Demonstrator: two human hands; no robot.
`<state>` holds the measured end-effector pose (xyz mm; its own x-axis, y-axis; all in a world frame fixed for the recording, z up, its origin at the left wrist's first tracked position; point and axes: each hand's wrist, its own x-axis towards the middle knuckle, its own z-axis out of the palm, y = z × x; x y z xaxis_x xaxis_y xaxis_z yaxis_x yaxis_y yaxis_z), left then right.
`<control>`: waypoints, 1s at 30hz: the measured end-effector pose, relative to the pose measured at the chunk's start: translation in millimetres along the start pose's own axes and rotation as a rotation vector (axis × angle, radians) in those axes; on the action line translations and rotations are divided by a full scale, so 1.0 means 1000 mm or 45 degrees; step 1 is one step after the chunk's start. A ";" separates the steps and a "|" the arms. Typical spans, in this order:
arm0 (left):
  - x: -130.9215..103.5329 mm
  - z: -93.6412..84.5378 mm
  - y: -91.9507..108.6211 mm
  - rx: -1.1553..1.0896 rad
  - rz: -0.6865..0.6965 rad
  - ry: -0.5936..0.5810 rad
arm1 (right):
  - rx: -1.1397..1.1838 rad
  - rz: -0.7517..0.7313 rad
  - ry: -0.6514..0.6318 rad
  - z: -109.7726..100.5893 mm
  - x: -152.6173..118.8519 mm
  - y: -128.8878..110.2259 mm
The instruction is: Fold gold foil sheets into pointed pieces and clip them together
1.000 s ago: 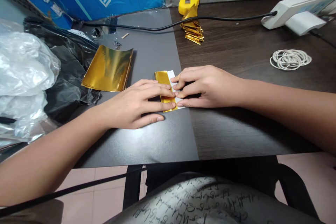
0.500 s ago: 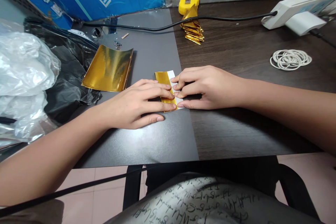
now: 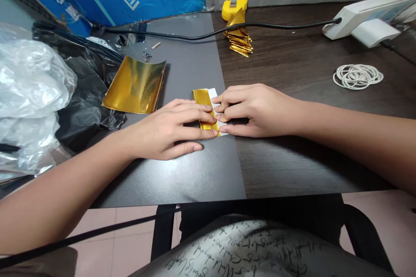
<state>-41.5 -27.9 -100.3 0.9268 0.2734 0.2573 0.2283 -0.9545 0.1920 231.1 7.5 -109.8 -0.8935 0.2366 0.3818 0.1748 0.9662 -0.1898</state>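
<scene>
Gold paper strip (image 3: pixel 200 95), one, apparently folded, with white margin (image 3: pixel 212 93); lies mid-scene on the grey part of the surface (image 3: pixel 182 177), right of the gold sheets (image 3: pixel 136 84).

Left hand (image 3: pixel 167 127): palm down, fingers spread wide, fingertips resting on the gold. Right hand (image 3: pixel 260 110): fingers curled, tips at the white margin; whether they pinch it, cannot tell.

Handling, as judged: very light; thin and flexible, somewhat stiffer along any fold; gold face probably slick, prone to creases and finger marks. Best hold: flat fingertips on the gold part, light fingertip contact along the white margin; hard pressure or a sideways drag could skew or wrinkle it.
</scene>
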 end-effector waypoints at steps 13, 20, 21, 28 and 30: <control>0.001 0.000 0.002 -0.057 -0.023 0.003 | -0.026 0.025 0.018 0.001 0.000 -0.003; 0.000 0.000 0.001 -0.033 0.005 0.030 | -0.044 0.055 -0.037 -0.001 0.001 -0.009; 0.001 0.000 0.001 -0.029 0.011 0.036 | -0.046 0.057 -0.040 -0.001 0.002 -0.009; 0.002 -0.004 0.003 -0.067 -0.019 -0.025 | -0.062 0.107 -0.053 -0.002 0.002 -0.012; 0.002 -0.005 0.004 -0.091 -0.028 -0.027 | -0.082 0.112 -0.043 -0.001 0.003 -0.014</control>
<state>-40.3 -30.1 -94.1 0.9281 0.2910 0.2322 0.2276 -0.9371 0.2648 226.7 -5.6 -105.3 -0.8868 0.3181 0.3353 0.2782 0.9467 -0.1623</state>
